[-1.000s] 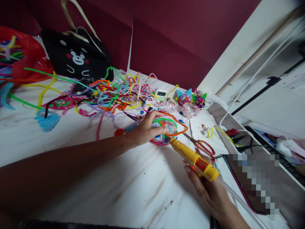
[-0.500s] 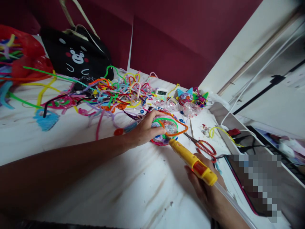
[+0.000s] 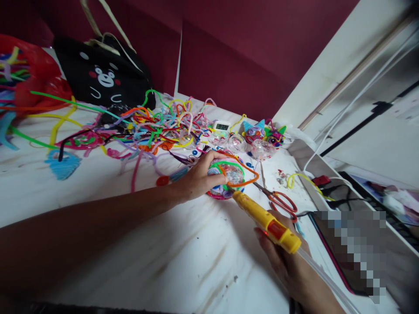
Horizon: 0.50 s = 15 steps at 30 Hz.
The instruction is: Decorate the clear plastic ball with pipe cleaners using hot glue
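My left hand (image 3: 204,176) grips the left side of a round craft piece (image 3: 235,173) wrapped in coloured pipe cleaners, with a clear, glittery middle. An orange pipe cleaner (image 3: 253,179) loops out from its right side, and the thumb presses near its other end. My right hand (image 3: 284,257) is wrapped round a yellow hot glue gun (image 3: 262,213) with a clear glue stick in its back end. The gun's nozzle points at the piece by my left thumb; whether it touches cannot be told. Scissors (image 3: 283,204) with orange handles lie just right of the piece.
A tangle of pipe cleaners (image 3: 163,126) spreads across the back of the table. Behind are a black bag (image 3: 104,78), a small digital clock (image 3: 221,126) and clear domes (image 3: 237,143). A phone (image 3: 347,257) lies at right beside a cable tray (image 3: 299,163).
The glue gun's back end and my right hand have shifted very slightly to the right. My left hand and the craft piece look unmoved.
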Tool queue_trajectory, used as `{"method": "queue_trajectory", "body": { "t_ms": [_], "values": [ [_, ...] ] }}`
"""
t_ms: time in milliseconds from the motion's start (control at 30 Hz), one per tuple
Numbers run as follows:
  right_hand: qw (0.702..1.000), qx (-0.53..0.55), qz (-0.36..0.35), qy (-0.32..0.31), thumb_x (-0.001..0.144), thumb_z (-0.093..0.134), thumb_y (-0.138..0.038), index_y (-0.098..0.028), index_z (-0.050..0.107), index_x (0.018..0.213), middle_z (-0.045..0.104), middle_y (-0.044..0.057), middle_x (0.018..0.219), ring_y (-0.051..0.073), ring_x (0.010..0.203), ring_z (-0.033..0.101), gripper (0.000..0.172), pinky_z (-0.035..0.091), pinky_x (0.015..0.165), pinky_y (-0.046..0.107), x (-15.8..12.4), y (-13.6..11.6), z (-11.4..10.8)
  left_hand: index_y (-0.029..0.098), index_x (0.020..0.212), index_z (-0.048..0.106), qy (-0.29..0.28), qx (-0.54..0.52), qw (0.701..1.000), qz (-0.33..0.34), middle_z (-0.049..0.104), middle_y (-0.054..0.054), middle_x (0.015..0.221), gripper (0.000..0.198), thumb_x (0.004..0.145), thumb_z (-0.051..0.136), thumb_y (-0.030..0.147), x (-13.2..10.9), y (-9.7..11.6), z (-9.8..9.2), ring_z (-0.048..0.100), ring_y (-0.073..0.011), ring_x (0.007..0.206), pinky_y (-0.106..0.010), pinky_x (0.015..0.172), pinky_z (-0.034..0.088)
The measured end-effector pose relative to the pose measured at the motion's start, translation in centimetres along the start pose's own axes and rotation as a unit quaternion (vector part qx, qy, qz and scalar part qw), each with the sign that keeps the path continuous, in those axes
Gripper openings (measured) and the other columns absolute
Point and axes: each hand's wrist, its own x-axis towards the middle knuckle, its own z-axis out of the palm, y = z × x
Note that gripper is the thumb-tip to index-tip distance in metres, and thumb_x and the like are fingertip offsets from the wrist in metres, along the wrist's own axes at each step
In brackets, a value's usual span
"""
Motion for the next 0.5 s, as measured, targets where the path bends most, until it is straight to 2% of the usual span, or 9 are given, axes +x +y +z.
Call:
{"method": "queue_trajectory", "body": {
  "t_ms": [133,233,300,367,433,500],
  "values": [
    [0.985,0.092,0.142,-0.019,0.093,0.058,-0.033,-0.025,0.061,0.117,0.071,0.008,0.111,0.025,0.100,0.069,0.026,0.058,0.078,0.032,-0.6,-0.2,-0.6,0.021,0.117,0.052,-0.001,-0.003,1.000,-0.019,0.060,-0.006,0.122,0.049,0.071,0.063,0.029,0.0,0.1,0.0,0.055,-0.0280,0.116,-0.045,0.104,0.041],
    [0.946,0.199,0.254,-0.015,0.087,0.065,-0.043,-0.024,0.067,0.114,0.073,0.009,0.114,0.025,0.100,0.070,0.033,0.058,0.077,0.029,-0.9,-0.5,-1.7,0.022,0.117,0.052,0.002,-0.006,1.000,-0.021,0.060,-0.005,0.122,0.047,0.071,0.063,0.029,0.0,0.1,-0.1,0.055,-0.0275,0.117,-0.044,0.104,0.041],
    [0.917,0.245,0.312,-0.030,0.083,0.069,-0.050,-0.021,0.071,0.104,0.075,0.009,0.102,0.022,0.085,0.071,0.037,0.056,0.065,0.025,-1.0,-0.9,-2.4,0.022,0.117,0.052,0.003,-0.003,1.000,-0.021,0.059,-0.004,0.123,0.047,0.071,0.063,0.028,0.0,0.1,-0.1,0.054,-0.0271,0.117,-0.044,0.105,0.040],
    [0.889,0.257,0.372,-0.065,0.079,0.070,-0.057,-0.017,0.071,0.082,0.072,0.007,0.075,0.016,0.062,0.064,0.040,0.048,0.051,0.022,-1.1,-1.5,-2.9,0.022,0.117,0.052,0.003,-0.001,1.000,-0.025,0.059,-0.004,0.123,0.048,0.071,0.063,0.028,0.1,0.1,-0.1,0.054,-0.0271,0.118,-0.044,0.106,0.040],
    [0.859,0.270,0.421,-0.107,0.076,0.069,-0.064,-0.016,0.062,0.064,0.061,0.003,0.054,0.011,0.048,0.053,0.050,0.040,0.044,0.021,-1.1,-2.2,-3.0,0.022,0.117,0.051,0.003,-0.003,1.000,-0.029,0.058,-0.004,0.123,0.048,0.071,0.063,0.029,0.1,0.1,-0.1,0.054,-0.0274,0.118,-0.044,0.105,0.040],
    [0.832,0.298,0.446,-0.139,0.074,0.068,-0.068,-0.017,0.058,0.063,0.054,-0.001,0.049,0.009,0.043,0.048,0.053,0.037,0.043,0.020,-0.9,-2.8,-2.7,0.022,0.117,0.051,0.002,-0.004,1.000,-0.028,0.058,-0.005,0.123,0.048,0.071,0.062,0.029,0.1,0.2,-0.1,0.053,-0.0277,0.119,-0.044,0.106,0.040]
  ]
}}
